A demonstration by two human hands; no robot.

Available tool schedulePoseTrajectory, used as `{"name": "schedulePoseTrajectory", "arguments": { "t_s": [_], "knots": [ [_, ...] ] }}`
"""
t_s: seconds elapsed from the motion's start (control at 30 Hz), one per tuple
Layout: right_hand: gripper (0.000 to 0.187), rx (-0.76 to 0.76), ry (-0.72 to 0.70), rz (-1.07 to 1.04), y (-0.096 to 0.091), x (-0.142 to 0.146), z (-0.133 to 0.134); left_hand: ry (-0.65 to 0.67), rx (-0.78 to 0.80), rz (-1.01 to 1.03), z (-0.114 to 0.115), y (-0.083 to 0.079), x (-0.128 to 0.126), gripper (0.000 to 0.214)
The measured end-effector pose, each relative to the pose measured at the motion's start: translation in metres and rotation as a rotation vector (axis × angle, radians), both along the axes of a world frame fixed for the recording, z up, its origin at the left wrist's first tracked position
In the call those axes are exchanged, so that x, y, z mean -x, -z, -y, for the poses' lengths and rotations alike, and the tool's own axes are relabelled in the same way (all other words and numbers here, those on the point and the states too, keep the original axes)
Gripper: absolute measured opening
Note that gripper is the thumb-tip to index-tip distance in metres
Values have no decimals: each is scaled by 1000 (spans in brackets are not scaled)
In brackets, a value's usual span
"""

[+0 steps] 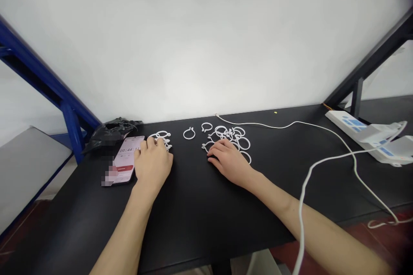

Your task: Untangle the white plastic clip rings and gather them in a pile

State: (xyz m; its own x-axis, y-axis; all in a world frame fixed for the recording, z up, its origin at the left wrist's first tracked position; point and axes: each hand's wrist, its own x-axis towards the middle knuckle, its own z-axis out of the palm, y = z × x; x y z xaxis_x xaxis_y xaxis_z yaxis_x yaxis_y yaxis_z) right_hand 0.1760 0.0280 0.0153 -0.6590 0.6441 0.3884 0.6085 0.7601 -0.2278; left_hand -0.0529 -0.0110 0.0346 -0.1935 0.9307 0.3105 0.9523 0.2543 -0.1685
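Note:
White plastic rings lie on a black table [200, 206]. My left hand [152, 164] rests palm down with fingers stretched over a small cluster of rings [162, 137]. My right hand [227, 158] lies flat, fingers spread, on the near edge of a larger pile of rings [234, 136]. A single ring [189, 133] sits apart between the two groups, and another ring [207, 127] lies just left of the large pile. Neither hand visibly grips a ring.
A phone [126, 159] showing a timer lies left of my left hand. A crumpled black bag [111, 132] sits behind it. A white cable [322, 159] crosses the table to a white power strip [371, 135] at the right. A blue frame [69, 116] stands at the left.

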Motion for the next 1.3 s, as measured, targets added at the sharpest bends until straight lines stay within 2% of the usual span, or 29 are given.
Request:
{"name": "schedulePoseTrajectory", "arguments": {
  "t_s": [0.17, 0.3, 0.4, 0.53, 0.6, 0.67, 0.83, 0.97, 1.1, 1.2, 1.3],
  "knots": [
    [16, 34, 23, 6, 3, 0, 0, -6, 45, -8, 1, -1, -3, 26],
    [17, 31, 28, -63, 4, 1, 1, 42, -17, 3, 0, 2, -2, 28],
    [16, 33, 34, -179, 1, 1, 3, 135, -100, 77, -3, 3, -6, 32],
    [11, 122, 35, -393, -6, 2, 6, 355, -174, 351, -4, 1, -21, 29],
    [9, 181, 33, -473, -9, 2, 8, 494, -123, 547, -2, 2, -30, 29],
    [8, 244, 33, -527, -10, 3, 9, 578, -41, 718, 0, 3, -38, 36],
    [10, 368, -14, -606, -11, 5, 14, 562, 65, 980, 3, 4, -47, 44],
    [9, 421, -78, -616, -14, 5, 19, 533, 109, 1111, 4, -4, -48, 42],
    [8, 441, -82, -605, -18, 5, 22, 531, 130, 1234, 6, -11, -49, 37],
    [14, 388, -56, -566, -18, 4, 23, 523, 94, 1228, 5, -10, -49, 34],
    [25, 319, -25, -547, -16, 4, 22, 527, 25, 1094, 3, -5, -48, 34]
  ]
}}
